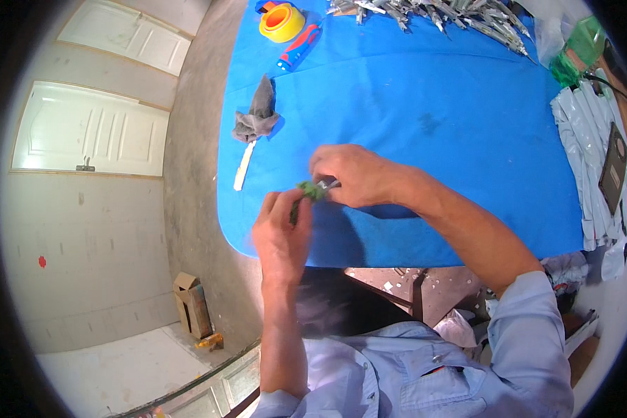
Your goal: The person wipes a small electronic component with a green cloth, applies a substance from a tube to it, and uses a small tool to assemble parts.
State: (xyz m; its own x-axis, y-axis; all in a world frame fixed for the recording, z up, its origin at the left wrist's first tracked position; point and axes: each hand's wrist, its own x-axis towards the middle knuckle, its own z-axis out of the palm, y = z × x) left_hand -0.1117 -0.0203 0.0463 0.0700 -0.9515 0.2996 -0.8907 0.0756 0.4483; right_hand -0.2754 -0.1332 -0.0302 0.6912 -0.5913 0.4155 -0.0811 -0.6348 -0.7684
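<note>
Above the near left part of the blue-covered table [411,104], my two hands meet. My left hand [282,233] is closed on a small green crumpled piece [311,190], which looks like cloth; some of it shows below the fingers. My right hand [359,174] is curled around a small shiny metal piece [329,184], whose end touches the green piece. Most of the metal piece is hidden by the fingers, so its kind cannot be made out. Farther off lies a grey cloth [260,111] with a flat white strip [244,166] beside it.
A yellow tape roll [282,23] and a red-and-blue handled tool [299,47] lie at the far left. Many slim silvery pieces [460,17] are heaped at the far edge. White plastic bags [585,153], a dark phone-like slab [613,167] and a green bottle [582,49] line the right.
</note>
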